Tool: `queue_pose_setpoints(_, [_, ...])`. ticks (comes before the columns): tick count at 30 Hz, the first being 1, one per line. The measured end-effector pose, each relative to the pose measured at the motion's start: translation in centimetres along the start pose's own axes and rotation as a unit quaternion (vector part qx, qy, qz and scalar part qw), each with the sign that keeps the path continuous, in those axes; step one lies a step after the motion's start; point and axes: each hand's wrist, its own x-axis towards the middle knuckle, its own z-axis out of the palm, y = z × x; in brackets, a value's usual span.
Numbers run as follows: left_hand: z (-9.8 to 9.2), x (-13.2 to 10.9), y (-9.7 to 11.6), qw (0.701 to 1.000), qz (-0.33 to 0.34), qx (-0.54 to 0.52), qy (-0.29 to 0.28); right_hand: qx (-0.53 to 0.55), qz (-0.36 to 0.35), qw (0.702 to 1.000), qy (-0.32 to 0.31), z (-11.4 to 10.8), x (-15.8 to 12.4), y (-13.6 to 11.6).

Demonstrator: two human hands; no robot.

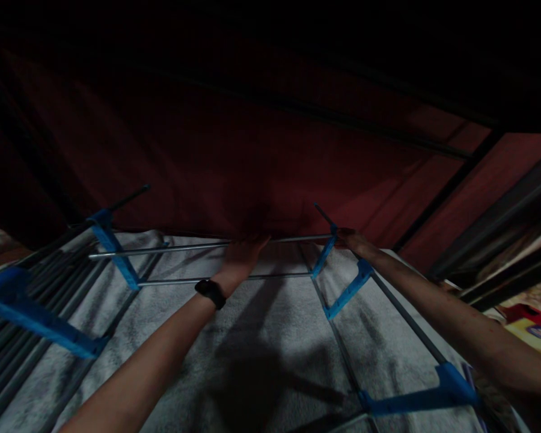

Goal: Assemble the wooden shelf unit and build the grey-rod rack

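A frame of thin grey metal tubes and blue plastic brackets lies on a light towel-like cloth. My left hand (246, 251), with a dark watch on the wrist, is closed over the upper cross tube (192, 247) near its middle; its fingers are partly in shadow. At that tube's right end, my right hand (349, 237) grips the far-right blue bracket (325, 251), its fingertips dim. The tube's left end passes across another blue bracket (115, 249) and sticks out beyond it. Below runs a lower cross tube (171, 281) between these two brackets.
Several loose grey tubes (40, 300) lie along the left side, near a large blue bracket (40, 313). More blue brackets (349, 291) join long tubes on the right. A dark red wall (234, 168) stands close behind. A red-and-yellow package (536, 328) sits at far right.
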Motion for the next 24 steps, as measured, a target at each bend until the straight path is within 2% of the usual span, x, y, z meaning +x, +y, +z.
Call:
queue_pose_setpoints(4, [-1.1, 1.4, -0.6, 1.0, 0.023, 0.006, 0.006, -0.006, -0.001, 1.0, 0.001, 0.1, 0.1, 0.1])
queue_pose_setpoints(9, [-2.4, 2.2, -0.9, 0.998, 0.054, 0.009, -0.015, -0.023, -0.003, 1.0, -0.007, 0.2, -0.2, -0.1])
queue_pose_setpoints(20, [-2.4, 2.1, -0.6, 0.999, 0.03, 0.004, -0.027, -0.079, -0.02, 0.996, -0.031, -0.2, -0.5, -0.6])
queue_pose_setpoints(24, [-2.2, 1.9, -0.4, 0.999, 0.043, 0.008, -0.015, -0.091, -0.021, 0.995, -0.03, 0.2, -0.9, -0.8])
